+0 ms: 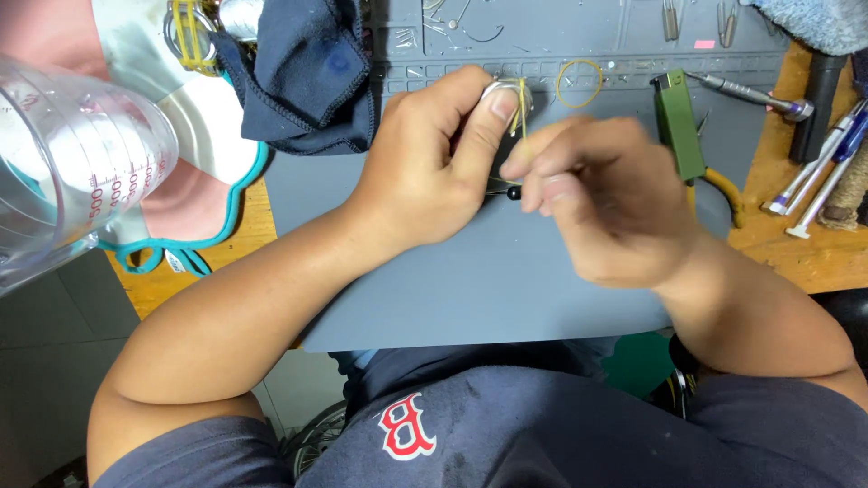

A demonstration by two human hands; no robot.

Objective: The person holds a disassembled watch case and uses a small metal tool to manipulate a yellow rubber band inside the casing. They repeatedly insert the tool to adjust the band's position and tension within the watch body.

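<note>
1. While the left hand (425,172) is closing around a small silvery piece (503,90), its thumb is pressing on the piece's near face and the other fingers are curling behind it, so the piece is sitting clamped at the fingertips, at the far end of the hand.
2. A yellow rubber band (522,113) is running over the piece and hanging down its right side, just beside the thumb tip.
3. The right hand (601,194) is blurring; its fingers are bunching together just right of the band, and whether they are pinching it I cannot tell.
4. A small dark part (504,188) is showing between the two hands, below the piece.
5. Both hands are working above a grey mat (470,280).
6. A second band (579,83) is lying loose on the mat, far and right of the piece.
7. A green lighter (680,122) is lying further right.
8. A navy cloth (307,72) is lying at the far left.
</note>
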